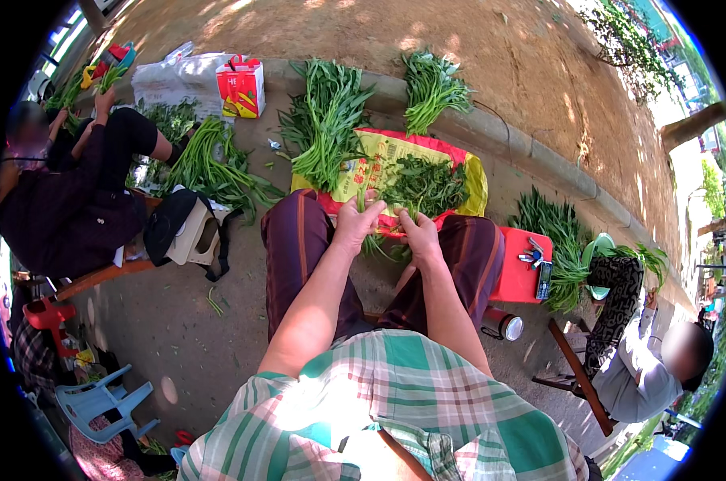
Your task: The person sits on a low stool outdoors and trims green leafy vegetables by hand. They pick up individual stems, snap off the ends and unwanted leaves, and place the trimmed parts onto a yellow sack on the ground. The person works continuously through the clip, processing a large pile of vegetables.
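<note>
My left hand is closed on some green vegetable stems between my knees. Close to its right, my right hand grips more green stems, fingertips together. Below both hands hang a few leafy greens. Just beyond them a red and yellow plastic sack lies flat on the ground, bearing a pile of loose dark leaves. A big bunch of leafy greens rests across the sack's left part. Behind the sack, another bunch leans over the kerb.
A red stool at my right carries keys and a mobile phone; a metal flask lies beside it. The concrete kerb crosses ahead. People sit at left and right near more greens. A beige stool stands left.
</note>
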`<state>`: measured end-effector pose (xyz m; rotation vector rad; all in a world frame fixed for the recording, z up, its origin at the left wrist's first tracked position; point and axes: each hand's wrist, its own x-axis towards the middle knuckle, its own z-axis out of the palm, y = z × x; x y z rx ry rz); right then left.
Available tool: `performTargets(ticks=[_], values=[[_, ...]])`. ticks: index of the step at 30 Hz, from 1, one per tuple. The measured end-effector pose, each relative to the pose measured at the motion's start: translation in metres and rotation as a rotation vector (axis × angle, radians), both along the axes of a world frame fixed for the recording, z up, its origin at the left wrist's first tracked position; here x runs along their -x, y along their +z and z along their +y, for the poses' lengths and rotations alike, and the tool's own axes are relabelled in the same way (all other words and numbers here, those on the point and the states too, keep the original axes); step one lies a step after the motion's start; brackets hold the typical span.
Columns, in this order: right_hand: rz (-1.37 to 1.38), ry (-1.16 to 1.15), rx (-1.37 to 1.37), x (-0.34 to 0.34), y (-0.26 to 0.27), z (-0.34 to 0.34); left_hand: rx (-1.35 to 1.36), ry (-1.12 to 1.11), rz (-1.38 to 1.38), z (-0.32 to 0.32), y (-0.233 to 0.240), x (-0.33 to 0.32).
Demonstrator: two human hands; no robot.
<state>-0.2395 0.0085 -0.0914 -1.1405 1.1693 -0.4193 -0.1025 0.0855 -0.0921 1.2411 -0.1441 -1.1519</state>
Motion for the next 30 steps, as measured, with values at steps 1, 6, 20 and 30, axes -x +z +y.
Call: performTargets(ticks=[1, 6, 20, 30], values=[[0.012, 0.008, 0.046, 0.0, -0.002, 0.0, 0.017, -0.02, 0.032, 0.001, -0.001, -0.001], [0.137, -0.016, 0.648, 0.009, -0.029, -0.013, 0.095, -0.053, 0.19, -0.006, 0.0, 0.001], [-0.363, -0.122, -0.176, -0.001, 0.009, -0.005, 0.078, -0.028, 0.129, -0.002, -0.002, 0.005], [-0.354, -0.208, -0.275, -0.006, 0.02, -0.003, 0.052, -0.084, 0.107, 0.0, -0.001, 0.007]])
